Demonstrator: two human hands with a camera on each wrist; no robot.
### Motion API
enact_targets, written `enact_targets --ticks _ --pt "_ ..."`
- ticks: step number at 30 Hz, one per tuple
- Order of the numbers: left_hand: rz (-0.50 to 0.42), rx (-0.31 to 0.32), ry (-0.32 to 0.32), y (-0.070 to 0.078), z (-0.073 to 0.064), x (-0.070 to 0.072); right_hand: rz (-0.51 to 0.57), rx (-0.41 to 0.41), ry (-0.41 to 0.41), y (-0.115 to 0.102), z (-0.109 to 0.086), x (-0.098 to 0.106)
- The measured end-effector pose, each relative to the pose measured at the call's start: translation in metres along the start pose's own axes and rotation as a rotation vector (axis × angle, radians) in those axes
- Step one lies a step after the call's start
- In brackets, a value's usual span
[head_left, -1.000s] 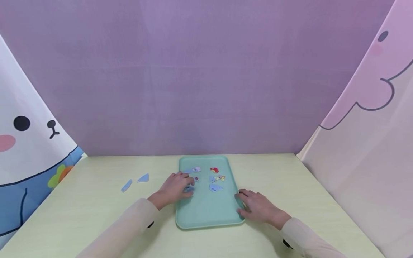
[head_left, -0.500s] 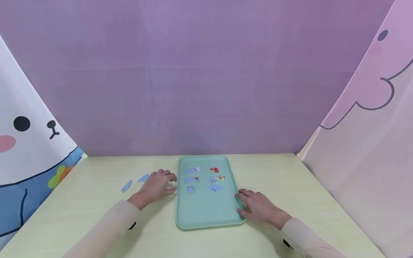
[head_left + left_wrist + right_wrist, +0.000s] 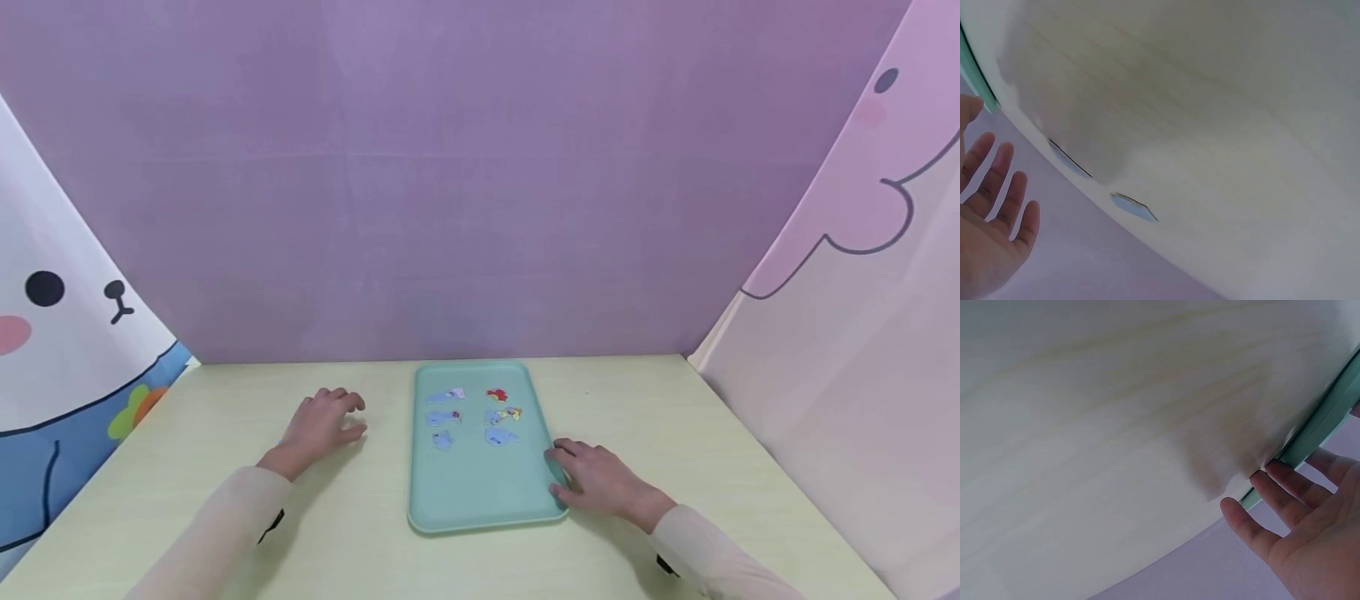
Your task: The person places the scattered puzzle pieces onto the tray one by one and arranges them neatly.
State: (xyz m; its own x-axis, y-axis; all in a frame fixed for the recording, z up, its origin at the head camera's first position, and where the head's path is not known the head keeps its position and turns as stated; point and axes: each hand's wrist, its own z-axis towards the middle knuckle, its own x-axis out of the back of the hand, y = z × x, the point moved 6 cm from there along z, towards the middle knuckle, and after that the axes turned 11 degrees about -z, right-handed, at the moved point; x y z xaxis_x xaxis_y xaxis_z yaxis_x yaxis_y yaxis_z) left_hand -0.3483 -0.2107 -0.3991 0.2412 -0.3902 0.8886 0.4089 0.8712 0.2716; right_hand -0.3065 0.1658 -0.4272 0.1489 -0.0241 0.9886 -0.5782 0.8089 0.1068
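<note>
My left hand [image 3: 318, 425] hovers over the table left of the tray, fingers loosely bent and holding nothing. The left wrist view shows two light-blue puzzle-like flat pieces on the table, one [image 3: 1071, 160] nearer the hand and another [image 3: 1134, 207] farther off; in the head view the hand mostly hides them. My right hand [image 3: 600, 479] rests against the right rim of a green tray [image 3: 487, 500], its fingertips touching that edge. Inside the tray lie several flat printed pieces in two columns, among them a red one [image 3: 497, 395], a yellow-and-blue one [image 3: 504, 415] and a blue one [image 3: 500, 437].
The pale wooden table [image 3: 675, 417] reaches back to a purple cloth wall [image 3: 480, 183]. Printed cloth hangs at the left [image 3: 75, 333] and right [image 3: 862, 333] sides. The tray stands mid-table, lengthwise away from me.
My left hand has left the tray's left column and moved left over the loose blue pieces. A small blue piece it covered now shows in the tray. The right hand stays put.
</note>
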Motion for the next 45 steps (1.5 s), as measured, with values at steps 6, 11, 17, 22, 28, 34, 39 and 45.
enact_targets --ticks 6,11,17,22,28,34,39,45 --pt "0.010 0.066 0.001 -0.018 -0.002 0.007 -0.004 -0.013 -0.006 0.002 0.000 -0.002" --pt "0.012 0.108 -0.009 -0.029 -0.005 0.009 -0.010 -0.012 -0.004 0.001 0.000 -0.001" --pt "0.010 0.122 -0.011 -0.036 -0.006 0.010 -0.001 -0.006 -0.001 -0.001 0.000 0.001" --pt "0.007 0.142 -0.015 -0.041 -0.007 0.009 -0.003 -0.001 0.001 -0.001 0.001 0.001" --pt "-0.013 0.175 -0.051 -0.045 -0.008 0.004 -0.007 0.009 0.000 0.000 0.000 0.000" --pt "-0.032 0.192 -0.077 -0.048 -0.007 0.001 -0.002 0.007 -0.005 0.001 0.001 -0.001" --pt "-0.037 0.194 -0.082 -0.051 -0.005 -0.002 -0.001 0.002 -0.008 0.001 0.001 -0.001" --pt "-0.038 0.191 -0.090 -0.052 -0.003 -0.004 -0.003 0.006 0.002 -0.001 0.001 0.001"
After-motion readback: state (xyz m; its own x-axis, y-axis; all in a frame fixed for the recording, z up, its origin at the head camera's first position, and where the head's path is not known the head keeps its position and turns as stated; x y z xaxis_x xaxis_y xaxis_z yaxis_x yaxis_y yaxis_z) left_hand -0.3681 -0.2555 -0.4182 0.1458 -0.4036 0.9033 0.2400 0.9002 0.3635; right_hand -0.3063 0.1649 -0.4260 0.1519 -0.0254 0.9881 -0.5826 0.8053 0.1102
